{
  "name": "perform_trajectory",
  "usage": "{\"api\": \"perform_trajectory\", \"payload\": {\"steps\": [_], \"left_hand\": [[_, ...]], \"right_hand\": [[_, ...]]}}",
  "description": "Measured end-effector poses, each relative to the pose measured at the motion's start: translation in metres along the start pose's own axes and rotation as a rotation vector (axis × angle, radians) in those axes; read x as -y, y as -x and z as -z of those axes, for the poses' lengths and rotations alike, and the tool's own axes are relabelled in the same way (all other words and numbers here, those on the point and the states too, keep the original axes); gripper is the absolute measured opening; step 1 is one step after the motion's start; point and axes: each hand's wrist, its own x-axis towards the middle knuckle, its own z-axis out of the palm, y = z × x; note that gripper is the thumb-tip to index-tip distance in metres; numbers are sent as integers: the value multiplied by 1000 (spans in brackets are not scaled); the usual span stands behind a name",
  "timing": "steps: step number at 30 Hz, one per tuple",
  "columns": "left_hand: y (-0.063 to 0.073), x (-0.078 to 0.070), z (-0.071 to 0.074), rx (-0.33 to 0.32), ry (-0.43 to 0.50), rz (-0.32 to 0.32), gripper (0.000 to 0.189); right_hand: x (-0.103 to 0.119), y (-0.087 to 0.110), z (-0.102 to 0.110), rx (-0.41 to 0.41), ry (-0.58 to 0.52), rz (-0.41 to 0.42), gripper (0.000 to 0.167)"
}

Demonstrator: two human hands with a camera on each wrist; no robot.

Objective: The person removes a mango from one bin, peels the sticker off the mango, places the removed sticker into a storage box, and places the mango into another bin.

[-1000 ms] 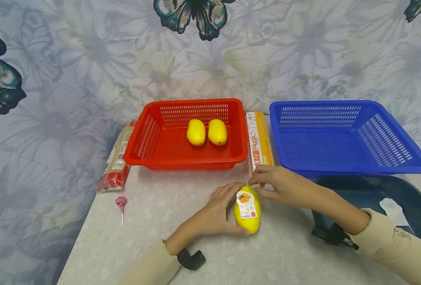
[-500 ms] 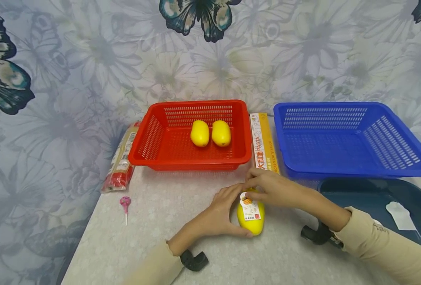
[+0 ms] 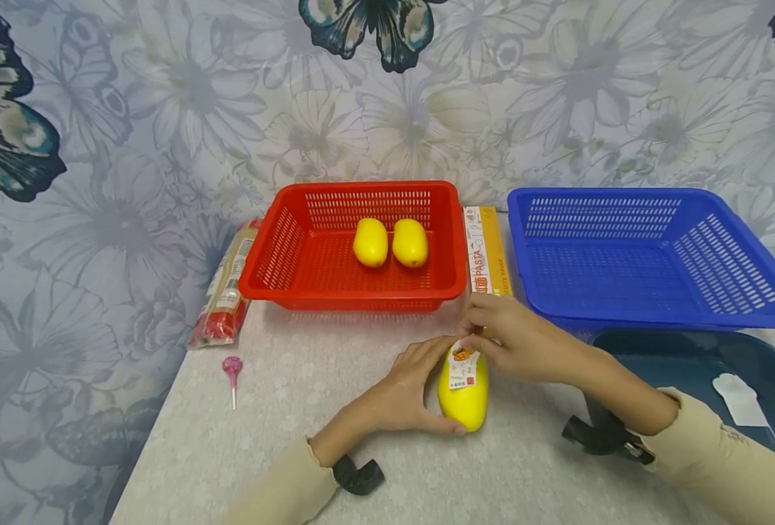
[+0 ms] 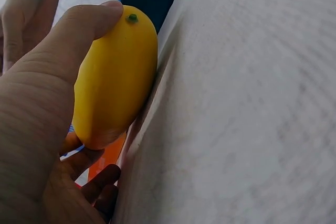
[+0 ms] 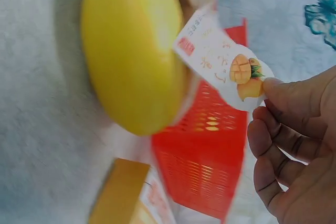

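Note:
A yellow mango (image 3: pixel 464 408) lies on the table, its stem end toward me. My left hand (image 3: pixel 396 397) holds it from the left, thumb at the near end and fingers round the far end. In the left wrist view, the thumb presses beside the mango's green stem spot. My right hand (image 3: pixel 525 339) pinches the top of a white mango-picture sticker (image 5: pixel 215 64) between thumb and forefinger. The right wrist view shows that sticker standing away from the mango's skin, with its lower end close to it.
Behind are a red basket (image 3: pixel 308 266) with two yellow mangoes (image 3: pixel 370 243), a pasta box (image 3: pixel 488 251) and a blue basket (image 3: pixel 590 270). A dark tray (image 3: pixel 663 364) at right bears a white paper piece (image 3: pixel 740 399). Left are a lollipop (image 3: pixel 232 368) and a packet (image 3: pixel 223 299).
My right fingers went from beside the mango's far end onto the sticker's top and pinched it. The sticker, flat on the mango before, is now lifted. The left hand has kept its hold.

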Motion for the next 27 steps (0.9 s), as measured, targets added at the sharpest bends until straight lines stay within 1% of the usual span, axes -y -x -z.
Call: {"api": "perform_trajectory", "payload": {"steps": [3, 6, 10, 13, 18, 22, 27], "left_hand": [[-1, 0, 0, 0, -2, -4, 120], [-3, -1, 0, -2, -9, -15, 120], [-2, -1, 0, -3, -8, -8, 120], [-1, 1, 1, -7, -3, 8, 120], [0, 2, 1, -9, -10, 10, 120], [-1, 1, 2, 2, -8, 9, 120], [-1, 1, 2, 8, -5, 14, 119]], "right_hand": [[3, 11, 11, -61, -6, -10, 7], [2, 25, 22, -124, -13, 8, 14], [-1, 47, 38, -190, 1, 28, 25], [-2, 63, 49, -232, 51, 18, 33], [-7, 90, 64, -285, 185, 5, 43], [-13, 111, 68, -308, 270, -23, 46], [-24, 132, 66, -333, 306, -82, 42]]}}
